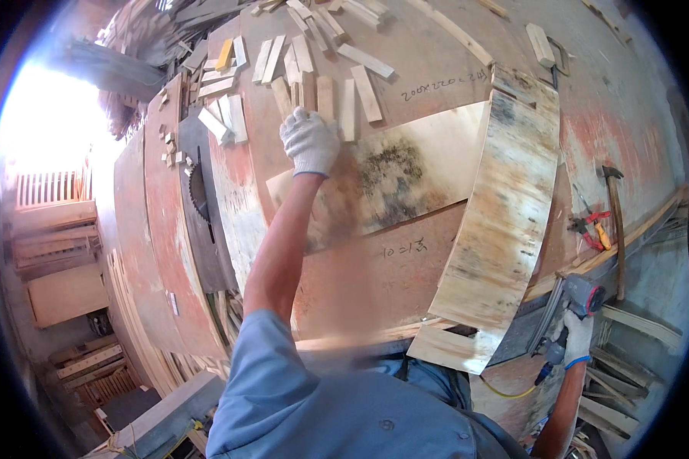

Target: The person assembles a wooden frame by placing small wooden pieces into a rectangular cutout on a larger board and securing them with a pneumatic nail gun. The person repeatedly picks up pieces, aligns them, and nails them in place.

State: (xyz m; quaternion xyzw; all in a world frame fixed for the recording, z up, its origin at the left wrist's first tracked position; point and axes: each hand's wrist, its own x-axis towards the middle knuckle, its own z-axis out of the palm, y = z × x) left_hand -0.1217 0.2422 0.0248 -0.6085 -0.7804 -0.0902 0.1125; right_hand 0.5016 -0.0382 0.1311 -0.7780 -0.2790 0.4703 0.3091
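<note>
- The left hand, white-gloved [311, 144], meets the near end of a short tan wooden block [308, 89]; whether it grips, I cannot tell.
- That block lies at the far left, long axis running near to far.
- The right hand [579, 336], well apart at near right, clasps a grey-and-red power tool [583, 295].
</note>
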